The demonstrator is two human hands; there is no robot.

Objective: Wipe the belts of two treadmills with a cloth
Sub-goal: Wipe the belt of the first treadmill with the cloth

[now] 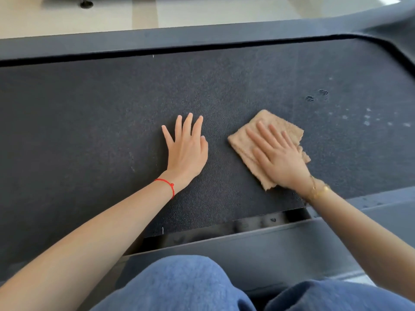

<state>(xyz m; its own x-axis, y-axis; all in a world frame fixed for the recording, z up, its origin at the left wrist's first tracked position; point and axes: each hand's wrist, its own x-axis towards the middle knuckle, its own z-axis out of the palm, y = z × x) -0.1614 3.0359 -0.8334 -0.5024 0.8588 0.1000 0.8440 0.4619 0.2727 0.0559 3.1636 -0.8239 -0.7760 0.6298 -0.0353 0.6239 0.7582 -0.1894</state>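
- A dark grey side rail runs along the far edge of the belt, and past it lies a pale floor with a small black foot of some stand near the top left.
- On the near side, another grey rail borders the belt, with a dark gap between the two; the person's knees in blue trousers sit just in front of it.
- Pale specks and two dark smudges mark the belt off to the right.
- The left hand lies flat on the bare belt, fingers straight and spread, holding nothing; a red string bracelet circles its wrist.
- The right hand presses flat on a tan cloth with straight fingers; a gold bracelet shows at its wrist.
- The cloth lies folded on the belt, right of centre, under the right hand and well apart from the left hand, with bare belt between.
- Its long axis runs diagonally, from the near-right corner by the wrist toward the far left; the belt's length runs left to right across the view.
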